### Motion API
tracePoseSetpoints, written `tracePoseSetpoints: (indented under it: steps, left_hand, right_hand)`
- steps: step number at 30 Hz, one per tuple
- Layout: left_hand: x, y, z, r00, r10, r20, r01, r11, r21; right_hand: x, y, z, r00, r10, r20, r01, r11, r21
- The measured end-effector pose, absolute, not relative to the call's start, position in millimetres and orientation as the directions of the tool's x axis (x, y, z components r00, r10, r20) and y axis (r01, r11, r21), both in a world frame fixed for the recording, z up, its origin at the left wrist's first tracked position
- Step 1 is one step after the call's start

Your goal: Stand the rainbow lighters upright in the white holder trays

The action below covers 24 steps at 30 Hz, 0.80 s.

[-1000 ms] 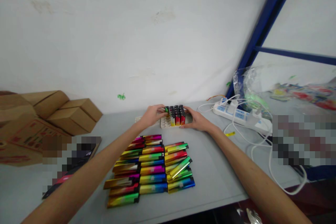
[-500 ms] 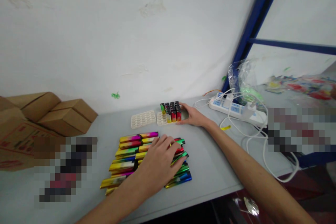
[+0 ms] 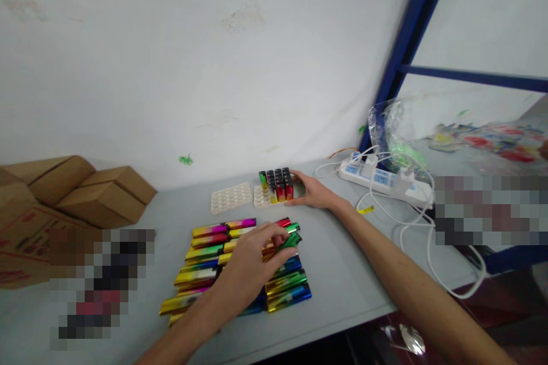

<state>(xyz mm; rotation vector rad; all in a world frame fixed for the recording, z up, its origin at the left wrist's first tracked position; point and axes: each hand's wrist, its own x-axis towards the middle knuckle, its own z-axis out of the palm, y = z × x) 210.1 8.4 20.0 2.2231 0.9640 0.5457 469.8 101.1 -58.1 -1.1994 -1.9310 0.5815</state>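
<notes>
While the right hand (image 3: 314, 191) braces the far side of the setup, the left hand (image 3: 250, 256) is down among the lying lighters (image 3: 208, 252). Left thumb and fingertips stand narrow, one on each side of a green-ended lighter (image 3: 289, 241) that lies askew at the right side of the rows; whether the pinch has closed, cannot tell. Right thumb and fingers are spread wide around the right side of the upright lighters (image 3: 281, 191), thumb at the near corner; firm grip or mere steadying, not resolved.

Position: the upright lighters stand dark tops up in a pale pocketed tray (image 3: 260, 197) near the wall, bare pockets showing at its left part. A second pale tray (image 3: 232, 198) lies just left of it on the desk (image 3: 342, 274), no lighters in it.

Step in hand, as judged: picking up one lighter while the tray is steadied. The next move would seem to call for a secure pinch, a lift clear of neighbours, and a turn to upright over a bare pocket. Risk, in my estimate: a loose pinch could drag adjoining lighters out of line.
</notes>
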Motion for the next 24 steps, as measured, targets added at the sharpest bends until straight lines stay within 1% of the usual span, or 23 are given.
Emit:
tracePoseSetpoints:
  steps: [2,4,6,9,11,15,17,21,24]
  left_hand:
    - [208,16,29,0.642,0.759,0.103,0.359,-0.417,0.835]
    - [207,25,33,0.649,0.755,0.096,0.185,-0.279,0.942]
    - [207,33,31,0.631,0.766,0.127,0.03,-0.187,0.982]
    - [207,43,24,0.557,0.812,0.174,-0.066,-0.165,0.984]
    - [205,46,21,0.518,0.838,0.172,-0.033,-0.181,0.983]
    - [198,47,17,0.476,0.853,0.215,0.141,-0.315,0.939]
    - [196,47,15,0.45,0.86,0.242,0.197,-0.36,0.912]
    - [192,47,13,0.421,0.87,0.258,0.316,-0.407,0.857]
    - [190,47,13,0.428,0.868,0.253,0.364,-0.422,0.83]
  right_hand:
    - [469,101,-58,-0.253,0.892,0.374,0.54,0.451,-0.711]
    - [469,100,-59,-0.252,0.89,0.379,0.54,0.454,-0.708]
    - [469,100,-59,-0.253,0.889,0.382,0.534,0.458,-0.711]
    - [469,100,-60,-0.257,0.889,0.38,0.526,0.459,-0.716]
    - [469,99,-60,-0.264,0.886,0.381,0.521,0.463,-0.717]
    - [468,97,-57,-0.273,0.884,0.38,0.522,0.468,-0.713]
    - [467,95,-56,-0.271,0.887,0.375,0.534,0.462,-0.708]
    - [467,95,-55,-0.262,0.895,0.362,0.555,0.447,-0.702]
    - [468,95,-56,-0.258,0.899,0.355,0.562,0.438,-0.701]
